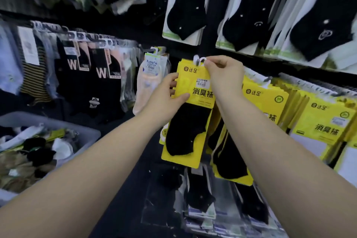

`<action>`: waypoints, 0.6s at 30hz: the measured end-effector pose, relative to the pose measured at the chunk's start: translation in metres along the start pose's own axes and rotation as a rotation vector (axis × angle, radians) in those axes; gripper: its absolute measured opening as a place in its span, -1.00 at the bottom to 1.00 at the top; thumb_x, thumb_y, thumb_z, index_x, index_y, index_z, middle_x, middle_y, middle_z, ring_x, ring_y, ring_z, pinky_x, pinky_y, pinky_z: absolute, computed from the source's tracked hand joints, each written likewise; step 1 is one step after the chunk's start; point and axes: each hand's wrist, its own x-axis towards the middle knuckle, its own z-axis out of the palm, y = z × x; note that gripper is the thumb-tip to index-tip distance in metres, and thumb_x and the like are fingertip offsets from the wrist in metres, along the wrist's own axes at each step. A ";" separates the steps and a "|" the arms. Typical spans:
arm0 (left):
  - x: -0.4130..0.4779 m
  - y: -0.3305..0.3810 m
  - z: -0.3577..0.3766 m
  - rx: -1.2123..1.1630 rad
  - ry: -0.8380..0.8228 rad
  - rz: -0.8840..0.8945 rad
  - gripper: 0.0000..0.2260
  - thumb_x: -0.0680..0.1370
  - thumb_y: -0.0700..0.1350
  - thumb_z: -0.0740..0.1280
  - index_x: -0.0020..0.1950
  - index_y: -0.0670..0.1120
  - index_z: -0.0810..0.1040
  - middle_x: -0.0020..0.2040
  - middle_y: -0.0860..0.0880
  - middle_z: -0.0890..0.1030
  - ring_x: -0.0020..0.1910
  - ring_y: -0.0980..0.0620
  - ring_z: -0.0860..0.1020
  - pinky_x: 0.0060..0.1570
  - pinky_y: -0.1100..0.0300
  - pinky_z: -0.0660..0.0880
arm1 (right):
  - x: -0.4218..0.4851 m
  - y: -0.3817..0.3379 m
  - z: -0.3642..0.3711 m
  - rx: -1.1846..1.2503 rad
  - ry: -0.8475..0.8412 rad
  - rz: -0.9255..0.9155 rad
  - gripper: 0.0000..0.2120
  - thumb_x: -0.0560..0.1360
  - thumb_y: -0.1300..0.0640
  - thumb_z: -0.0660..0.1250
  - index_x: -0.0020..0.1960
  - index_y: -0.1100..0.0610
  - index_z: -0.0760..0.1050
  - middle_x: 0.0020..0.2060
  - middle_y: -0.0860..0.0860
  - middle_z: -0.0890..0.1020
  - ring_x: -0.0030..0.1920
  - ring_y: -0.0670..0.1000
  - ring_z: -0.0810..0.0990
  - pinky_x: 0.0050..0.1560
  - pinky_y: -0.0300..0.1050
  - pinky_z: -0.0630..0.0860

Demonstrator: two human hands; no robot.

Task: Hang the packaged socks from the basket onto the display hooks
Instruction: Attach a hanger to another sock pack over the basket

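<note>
A yellow sock pack [190, 114] with black socks and Chinese print hangs upright in front of the dark display wall. My left hand [166, 98] grips its left edge, thumb on the front. My right hand [222, 72] pinches the top right corner, right beside the pack's white plastic hanger loop [199, 60]. More yellow packs sit just behind the held one. The display hook under the loop is hidden. The grey basket [85, 133] at lower left holds several loose sock packs.
Rows of the same yellow packs [324, 120] hang to the right. Black dotted socks [185, 4] hang above. A pale TuYaYa pack [148, 81] and black "W" packs [100, 71] hang to the left. Clear-bagged socks [202, 199] hang below.
</note>
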 end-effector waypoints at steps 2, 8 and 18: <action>0.011 -0.010 0.000 0.018 0.049 -0.016 -0.58 0.50 -0.24 0.39 0.32 -0.10 0.36 -0.06 0.19 0.45 -0.14 0.29 0.49 -0.23 0.57 0.41 | 0.004 0.004 0.009 -0.024 -0.017 -0.009 -0.77 0.48 0.15 0.37 -0.31 -0.10 0.58 -0.35 -0.26 0.58 -0.26 -0.27 0.54 -0.17 -0.30 0.47; 0.023 -0.035 -0.001 0.174 0.073 0.018 -0.51 0.48 -0.21 0.42 0.36 -0.07 0.33 0.10 0.10 0.41 0.06 0.24 0.40 0.03 0.43 0.33 | -0.002 0.019 0.010 -0.141 0.008 -0.085 -0.78 0.51 0.13 0.34 0.14 0.04 0.59 0.06 -0.09 0.56 0.16 -0.04 0.50 0.26 -0.08 0.41; 0.059 -0.041 0.016 -0.141 -0.134 -0.137 -0.51 0.64 -0.02 0.17 0.53 -0.01 0.08 0.23 0.13 0.50 0.19 0.20 0.50 0.23 0.22 0.43 | -0.006 0.048 0.028 0.055 -0.209 0.272 -0.36 0.62 -0.02 0.13 0.54 0.07 -0.16 0.49 0.03 0.21 0.45 0.04 0.24 0.32 -0.12 0.22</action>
